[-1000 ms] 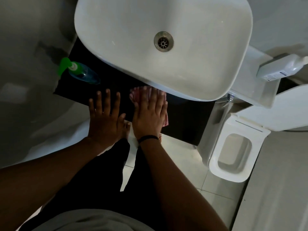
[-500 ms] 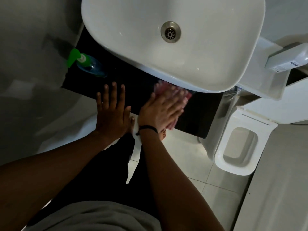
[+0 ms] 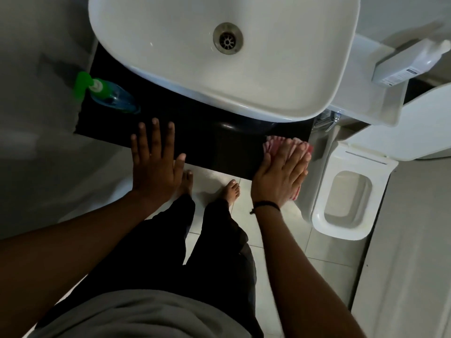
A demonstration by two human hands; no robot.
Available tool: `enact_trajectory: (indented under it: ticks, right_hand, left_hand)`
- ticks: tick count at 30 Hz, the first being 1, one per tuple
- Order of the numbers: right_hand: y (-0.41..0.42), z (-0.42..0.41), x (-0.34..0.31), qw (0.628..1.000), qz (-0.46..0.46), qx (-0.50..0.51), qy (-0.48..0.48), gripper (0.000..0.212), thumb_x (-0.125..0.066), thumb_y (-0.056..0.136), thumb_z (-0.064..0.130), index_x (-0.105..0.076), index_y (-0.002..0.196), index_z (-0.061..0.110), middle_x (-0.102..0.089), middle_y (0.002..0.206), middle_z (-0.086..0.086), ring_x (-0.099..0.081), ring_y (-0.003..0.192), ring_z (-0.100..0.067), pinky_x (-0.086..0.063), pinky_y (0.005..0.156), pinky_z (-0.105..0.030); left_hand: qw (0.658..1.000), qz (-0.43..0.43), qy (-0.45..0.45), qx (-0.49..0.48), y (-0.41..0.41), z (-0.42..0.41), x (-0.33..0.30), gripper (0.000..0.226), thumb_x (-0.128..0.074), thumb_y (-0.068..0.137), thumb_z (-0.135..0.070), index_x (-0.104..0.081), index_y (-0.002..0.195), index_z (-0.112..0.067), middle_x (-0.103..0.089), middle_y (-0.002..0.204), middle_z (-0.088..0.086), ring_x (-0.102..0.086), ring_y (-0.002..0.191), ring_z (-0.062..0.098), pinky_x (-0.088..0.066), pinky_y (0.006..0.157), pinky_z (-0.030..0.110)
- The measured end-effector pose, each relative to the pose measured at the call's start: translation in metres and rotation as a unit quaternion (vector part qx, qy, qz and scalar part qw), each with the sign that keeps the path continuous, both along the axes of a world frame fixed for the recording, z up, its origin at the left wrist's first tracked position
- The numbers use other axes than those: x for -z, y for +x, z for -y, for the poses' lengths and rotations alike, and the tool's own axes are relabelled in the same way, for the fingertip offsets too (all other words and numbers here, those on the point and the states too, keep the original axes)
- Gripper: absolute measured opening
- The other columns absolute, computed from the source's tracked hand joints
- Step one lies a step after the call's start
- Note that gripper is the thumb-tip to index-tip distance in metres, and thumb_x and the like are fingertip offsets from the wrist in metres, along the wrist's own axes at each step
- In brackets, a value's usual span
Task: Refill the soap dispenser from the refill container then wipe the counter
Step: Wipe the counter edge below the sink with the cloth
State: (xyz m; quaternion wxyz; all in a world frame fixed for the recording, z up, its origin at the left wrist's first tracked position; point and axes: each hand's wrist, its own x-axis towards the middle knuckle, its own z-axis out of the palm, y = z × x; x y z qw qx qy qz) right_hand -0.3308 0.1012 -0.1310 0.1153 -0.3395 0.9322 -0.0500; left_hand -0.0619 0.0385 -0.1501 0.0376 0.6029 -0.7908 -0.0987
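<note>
The pink cloth [image 3: 280, 146] lies flat on the black desk [image 3: 219, 145] at its right end, about four o'clock from the basin [image 3: 280, 69], pinned under the right hand [image 3: 280, 176] whose fingers [image 3: 296, 154] lie straight and close together on it — pressing, not gripping. The left hand [image 3: 156, 167] rests palm-down with fingers spread at the desk's front edge, at five o'clock from the soap dispenser [image 3: 109, 96], holding nothing. To wipe well, even palm pressure and overlapping passes would likely serve — taking in the strip under the basin's overhang, with care near the dispenser; the refill container [image 3: 410, 62] sits well apart at two o'clock.
</note>
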Motion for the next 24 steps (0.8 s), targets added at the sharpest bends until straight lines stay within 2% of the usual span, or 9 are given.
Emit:
enact_trajectory:
  ticks: [3, 4, 6, 9, 11, 13, 15, 21, 24]
  right_hand:
    - [0.056, 0.041, 0.001, 0.993, 0.013, 0.111, -0.042, 0.07, -0.025, 0.105, 0.053, -0.009, 0.164, 0.019, -0.004, 0.172, -0.014, -0.002, 0.158, -0.039, -0.01, 0.126, -0.061]
    - [0.075, 0.051, 0.003, 0.996, 0.012, 0.074, -0.049, 0.07, -0.026, 0.105, 0.052, -0.009, 0.164, 0.018, -0.006, 0.172, -0.015, -0.002, 0.158, -0.038, -0.007, 0.127, -0.06]
    - [0.102, 0.056, 0.007, 0.993, -0.001, -0.108, -0.048, 0.068, -0.026, 0.106, 0.05, -0.01, 0.164, 0.019, -0.007, 0.172, -0.013, 0.002, 0.158, -0.034, -0.002, 0.127, -0.054]
    - [0.083, 0.031, 0.013, 0.943, 0.017, -0.328, -0.048, 0.065, -0.023, 0.107, 0.052, -0.006, 0.165, 0.026, 0.001, 0.173, -0.006, 0.006, 0.16, -0.028, 0.001, 0.128, -0.047]
    - [0.045, 0.0, 0.014, 0.957, 0.011, -0.29, -0.032, 0.066, -0.026, 0.107, 0.053, -0.005, 0.165, 0.028, 0.004, 0.173, -0.002, 0.011, 0.16, -0.025, 0.0, 0.128, -0.047]
    - [0.013, -0.017, 0.009, 0.986, 0.002, -0.163, -0.014, 0.066, -0.022, 0.106, 0.053, -0.006, 0.165, 0.027, 0.002, 0.173, -0.003, 0.013, 0.159, -0.025, -0.005, 0.128, -0.051]
    - [-0.002, -0.009, 0.006, 0.996, -0.013, -0.088, -0.006, 0.064, -0.022, 0.107, 0.051, -0.008, 0.165, 0.026, -0.004, 0.173, -0.006, 0.005, 0.16, -0.029, -0.01, 0.128, -0.053]
    - [-0.047, 0.053, -0.004, 0.999, 0.005, -0.015, -0.031, 0.065, -0.021, 0.107, 0.049, -0.008, 0.165, 0.021, -0.005, 0.173, -0.007, -0.002, 0.16, -0.028, -0.013, 0.129, -0.047]
    - [-0.053, 0.056, -0.008, 0.999, 0.0, -0.036, -0.03, 0.065, -0.023, 0.108, 0.047, -0.008, 0.165, 0.019, -0.005, 0.173, -0.008, -0.003, 0.16, -0.029, -0.015, 0.129, -0.046]
  left_hand:
    - [1.0, -0.001, 0.01, 0.009, -0.006, -0.001, -0.001, 0.073, -0.024, 0.11, -0.055, -0.008, 0.171, -0.019, -0.005, 0.177, 0.022, -0.002, 0.162, 0.048, 0.001, 0.131, 0.059]
    - [1.0, -0.001, 0.012, 0.017, -0.009, -0.001, -0.001, 0.073, -0.024, 0.11, -0.055, -0.007, 0.171, -0.019, -0.004, 0.177, 0.022, -0.002, 0.162, 0.048, 0.001, 0.131, 0.059]
    - [1.0, 0.003, 0.014, 0.026, -0.013, 0.0, -0.001, 0.073, -0.026, 0.11, -0.054, -0.007, 0.171, -0.017, -0.004, 0.176, 0.024, -0.002, 0.162, 0.048, -0.001, 0.131, 0.061]
    - [0.999, 0.006, 0.021, 0.035, -0.016, 0.001, -0.003, 0.075, -0.027, 0.11, -0.055, -0.006, 0.171, -0.016, -0.003, 0.176, 0.024, -0.001, 0.162, 0.049, -0.003, 0.131, 0.063]
    - [0.998, 0.01, 0.026, 0.061, -0.019, 0.002, -0.005, 0.076, -0.026, 0.108, -0.057, -0.006, 0.171, -0.018, -0.002, 0.176, 0.024, 0.0, 0.161, 0.05, -0.003, 0.13, 0.064]
    - [0.995, 0.01, 0.029, 0.091, -0.028, 0.002, -0.007, 0.077, -0.028, 0.107, -0.056, -0.007, 0.171, -0.018, -0.002, 0.176, 0.024, 0.0, 0.161, 0.05, -0.002, 0.13, 0.064]
    - [0.993, 0.015, 0.033, 0.113, -0.042, 0.001, -0.01, 0.078, -0.031, 0.106, -0.055, -0.007, 0.171, -0.02, -0.002, 0.177, 0.023, 0.0, 0.161, 0.051, 0.001, 0.13, 0.063]
    - [0.981, 0.025, 0.034, 0.191, -0.092, -0.001, -0.013, 0.078, -0.027, 0.105, -0.062, -0.007, 0.171, -0.024, -0.002, 0.177, 0.019, -0.001, 0.161, 0.051, -0.001, 0.129, 0.067]
    - [0.98, 0.039, 0.045, 0.19, -0.102, 0.003, -0.014, 0.079, -0.024, 0.105, -0.064, -0.004, 0.171, -0.025, 0.001, 0.177, 0.019, 0.0, 0.16, 0.053, 0.003, 0.127, 0.069]
